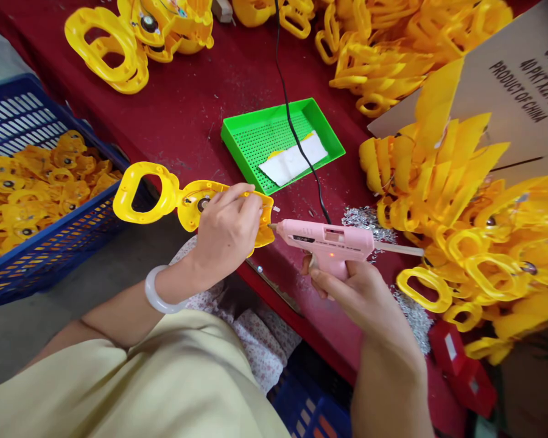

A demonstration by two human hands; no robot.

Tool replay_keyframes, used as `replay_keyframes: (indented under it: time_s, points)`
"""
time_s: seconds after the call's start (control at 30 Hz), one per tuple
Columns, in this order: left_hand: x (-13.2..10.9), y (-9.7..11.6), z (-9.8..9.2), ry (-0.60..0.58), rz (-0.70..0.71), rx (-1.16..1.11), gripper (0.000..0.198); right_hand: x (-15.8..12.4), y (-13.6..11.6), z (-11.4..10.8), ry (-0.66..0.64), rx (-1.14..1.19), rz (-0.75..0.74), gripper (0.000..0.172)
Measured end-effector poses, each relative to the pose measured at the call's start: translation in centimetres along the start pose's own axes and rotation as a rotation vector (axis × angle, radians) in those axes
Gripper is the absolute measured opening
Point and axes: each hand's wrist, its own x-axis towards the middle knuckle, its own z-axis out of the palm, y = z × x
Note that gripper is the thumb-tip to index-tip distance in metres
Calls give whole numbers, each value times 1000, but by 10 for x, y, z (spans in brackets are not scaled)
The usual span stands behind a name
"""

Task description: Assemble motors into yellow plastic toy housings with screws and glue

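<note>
We see a pale yellow cloth sleeve [119, 389] nearest us; the left hand [226, 234], narrowly pinching a glossy yellow moulded plastic piece [141, 194], holds it out past the dark red table's [201, 103] near edge, hiding part of it, its end turned toward the nozzle [271, 225] of a pink plastic hot-glue gun [324, 240] gripped in the right hand [360, 298]; whether they touch we cannot tell; a blue plastic crate [59, 243] sits off the table's left edge.
</note>
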Motion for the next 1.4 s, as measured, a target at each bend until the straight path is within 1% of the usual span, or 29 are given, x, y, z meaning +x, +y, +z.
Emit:
replay_keyframes:
  time_s: [0.17,0.2,0.3,0.33,0.37,0.4,0.47,0.6,0.67,0.77,0.83,0.9,1.0,1.07,1.1,1.17,1.23,1.3,1.33,1.4]
  points:
    - [-1,0,1,20,5,-2,18,1,3,-3,-24,33,3,10]
    - [-1,0,1,29,8,-6,17,1,5,-5,-59,65,0,10]
    - [-2,-1,2,34,1,-7,17,1,16,-10,-240,238,2,13]
    - [-1,-2,2,25,-6,-8,18,1,19,-11,-281,297,3,16]
    - [-1,-2,3,15,-12,-10,18,0,23,-12,-293,344,2,17]
    - [-1,-2,3,7,-14,-13,18,0,26,-13,-270,379,4,17]
    - [-1,-2,3,4,-11,-17,17,0,29,-12,-182,423,6,16]
    - [-2,-2,3,24,-4,0,15,9,27,-9,-68,491,-8,15]
    - [-2,-2,2,21,-4,8,15,20,24,-6,28,540,-17,16]
    - [-2,-2,2,14,-8,1,15,47,20,-2,171,605,1,25]
    - [-2,-2,3,20,-6,-11,14,68,18,1,206,630,7,29]
    - [-3,-1,4,46,12,-27,11,86,18,3,214,665,-6,31]
    - [-7,6,7,61,47,-60,9,107,17,3,180,694,-31,30]
    - [-10,14,9,38,63,-79,10,116,17,3,149,629,-30,26]
    - [-11,19,10,28,77,-85,11,119,16,2,150,558,-24,23]
    - [-12,26,13,23,114,-91,12,124,13,0,213,304,-15,26]
    - [-12,31,17,28,150,-104,12,122,8,-1,331,-50,-4,37]
    - [-12,32,20,20,173,-135,12,110,2,-4,468,-333,13,45]
    - [-12,31,21,15,179,-157,12,99,0,-5,546,-400,17,47]
    - [-13,27,22,-2,169,-193,13,68,-6,-5,709,-382,-13,44]
